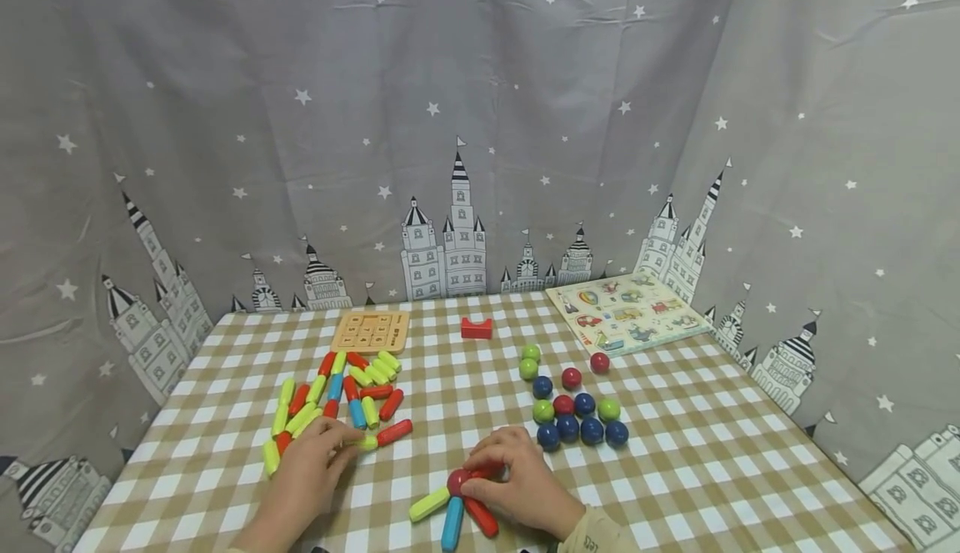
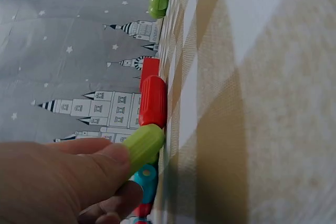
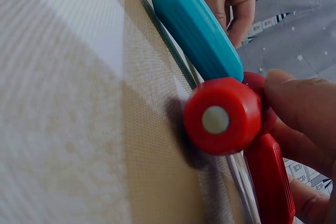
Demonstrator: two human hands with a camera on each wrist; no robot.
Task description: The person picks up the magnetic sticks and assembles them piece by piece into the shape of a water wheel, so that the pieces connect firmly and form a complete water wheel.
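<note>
A gray curtain [image 1: 525,77] printed with castles and stars hangs behind a brown-and-white checked tablecloth [image 1: 720,470]. A picture board [image 1: 630,313] lies at 2 o'clock on the table. At 8 o'clock, a person's left hand [image 1: 318,455] pinches a short green rod [image 1: 367,443] between thumb and fingers, a red rod [image 1: 394,433] at its 2 o'clock. At 5 o'clock, the right hand [image 1: 516,471] grips a joined figure: a red center ball [image 1: 457,481] with 4 rods, green at 8 o'clock, blue at 6, red at 5 and red at 2, partly under the fingers. A wooden number puzzle [image 1: 371,332] rests at 10 o'clock, a red notched block [image 1: 476,329] at 12. Loose rods [image 1: 303,416] in green, red and blue spread at 9 o'clock; 13 loose balls [image 1: 567,429], 6 blue, 4 green and 3 red, cluster at 3 o'clock.
</note>
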